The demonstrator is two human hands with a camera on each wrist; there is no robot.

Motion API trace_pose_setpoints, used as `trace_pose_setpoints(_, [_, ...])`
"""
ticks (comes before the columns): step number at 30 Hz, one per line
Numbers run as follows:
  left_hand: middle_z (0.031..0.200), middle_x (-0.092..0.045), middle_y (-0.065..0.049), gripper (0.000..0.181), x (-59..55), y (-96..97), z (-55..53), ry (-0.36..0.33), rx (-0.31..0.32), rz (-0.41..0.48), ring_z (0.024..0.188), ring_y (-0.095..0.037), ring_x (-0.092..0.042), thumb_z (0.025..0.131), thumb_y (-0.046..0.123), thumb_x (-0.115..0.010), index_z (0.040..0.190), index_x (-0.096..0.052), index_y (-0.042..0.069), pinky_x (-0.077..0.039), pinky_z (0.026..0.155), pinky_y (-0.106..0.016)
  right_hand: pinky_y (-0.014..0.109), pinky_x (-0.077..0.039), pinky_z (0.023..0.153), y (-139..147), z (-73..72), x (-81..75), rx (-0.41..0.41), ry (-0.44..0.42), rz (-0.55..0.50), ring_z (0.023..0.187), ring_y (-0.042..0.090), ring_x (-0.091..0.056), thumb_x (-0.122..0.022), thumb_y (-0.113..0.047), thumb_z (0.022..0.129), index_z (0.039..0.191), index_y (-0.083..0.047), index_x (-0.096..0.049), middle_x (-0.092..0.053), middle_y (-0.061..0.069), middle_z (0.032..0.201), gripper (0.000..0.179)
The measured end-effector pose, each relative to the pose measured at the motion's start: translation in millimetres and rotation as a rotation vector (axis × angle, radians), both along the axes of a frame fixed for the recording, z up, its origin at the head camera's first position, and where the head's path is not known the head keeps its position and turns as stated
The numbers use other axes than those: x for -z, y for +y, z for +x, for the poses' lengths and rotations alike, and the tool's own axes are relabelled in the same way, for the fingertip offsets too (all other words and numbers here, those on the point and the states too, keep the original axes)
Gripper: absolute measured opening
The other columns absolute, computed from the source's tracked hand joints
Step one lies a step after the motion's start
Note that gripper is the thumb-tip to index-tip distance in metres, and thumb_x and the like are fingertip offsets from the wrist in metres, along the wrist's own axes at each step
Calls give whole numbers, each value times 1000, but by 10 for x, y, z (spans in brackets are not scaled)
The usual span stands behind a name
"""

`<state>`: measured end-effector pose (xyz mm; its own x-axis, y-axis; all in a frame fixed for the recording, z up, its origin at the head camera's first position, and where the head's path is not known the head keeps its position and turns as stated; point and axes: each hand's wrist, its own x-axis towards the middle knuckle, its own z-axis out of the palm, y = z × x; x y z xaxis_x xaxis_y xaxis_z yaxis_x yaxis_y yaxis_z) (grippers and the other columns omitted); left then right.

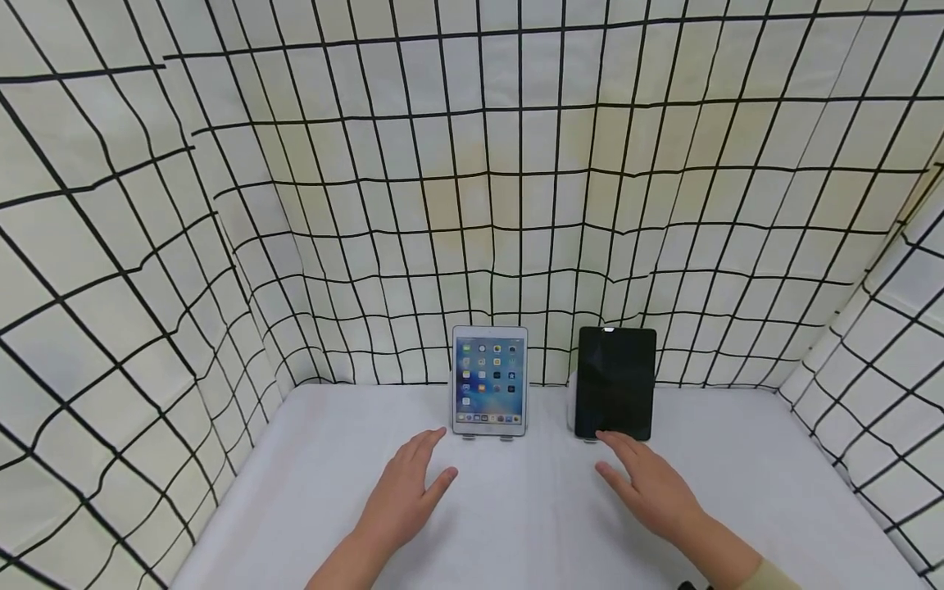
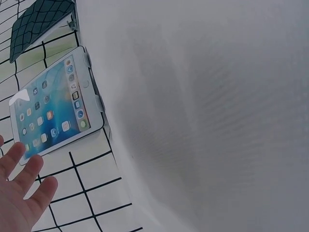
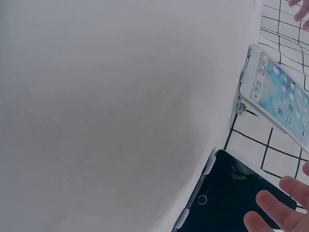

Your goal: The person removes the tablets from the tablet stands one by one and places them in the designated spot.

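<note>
White cloth covers the surface (image 1: 531,516) in the head view, and pale walls (image 1: 546,192) crossed by black grid lines rise at the back and on both sides. A white tablet (image 1: 490,379) stands upright near the back edge, its lit screen showing rows of app icons on a blue background. To its right, with a gap between them, stands a black tablet (image 1: 615,383) with a dark screen. Small supports (image 1: 506,438) show beneath the white tablet. The left hand (image 1: 401,496) lies in front and to the left of the white tablet, its fingers extended and its thumb apart from them. The right hand (image 1: 652,487), likewise with thumb and fingers apart, overlaps the black tablet's lower edge; whether they touch cannot be told. A beige sleeve (image 1: 770,578) shows on the right arm.

In the left wrist view, the left hand's fingers are spread, their tips overlapping the white tablet's near corner; contact cannot be told. The black tablet lies beyond, its screen reflecting the grid.

In the right wrist view, two pale clips (image 3: 182,218) hold the black tablet's lower edge, beside a ring-shaped button (image 3: 203,199). The right hand's spread fingers overlap its screen. The white tablet is farther off at upper right, near the left hand's fingertips.
</note>
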<state>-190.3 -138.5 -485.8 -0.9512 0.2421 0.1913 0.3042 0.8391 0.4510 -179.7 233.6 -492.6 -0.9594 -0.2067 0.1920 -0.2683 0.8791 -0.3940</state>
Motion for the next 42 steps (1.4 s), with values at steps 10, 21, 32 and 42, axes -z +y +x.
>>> trace_pose_setpoints(10, [152,-42,-7,82,-59,53,-43,-3,-23,4,140,-29,-39,94,75,-31,152,-37,17,-32,113,-51,58,-38,106,-99,-86,-22,14,-34,-47,136,34,-45,-39,-64,98,148,-17,-47,-47,9,149,69])
trace_pose_setpoints(21, [150,-44,-8,80,-80,63,-130,46,-42,57,139,-29,-40,95,72,-33,152,-38,16,-33,112,-51,57,-37,107,-224,-232,-25,24,-39,-112,137,34,-43,-39,-66,97,148,-16,-46,-45,11,150,72])
trace_pose_setpoints(32, [151,-43,-10,76,-60,17,-232,32,-79,93,139,-30,-39,97,67,-39,152,-38,15,-33,112,-51,57,-37,107,-363,-343,-13,63,-84,-130,138,34,-42,-36,-78,90,150,-14,-43,-44,13,151,87])
trace_pose_setpoints(42, [150,-42,-10,65,-52,-8,-345,25,-97,209,139,-30,-40,101,50,-51,152,-36,13,-35,111,-52,53,-41,105,-463,-418,20,64,-71,-161,135,29,-46,-44,-71,93,149,-16,-44,-46,9,150,79])
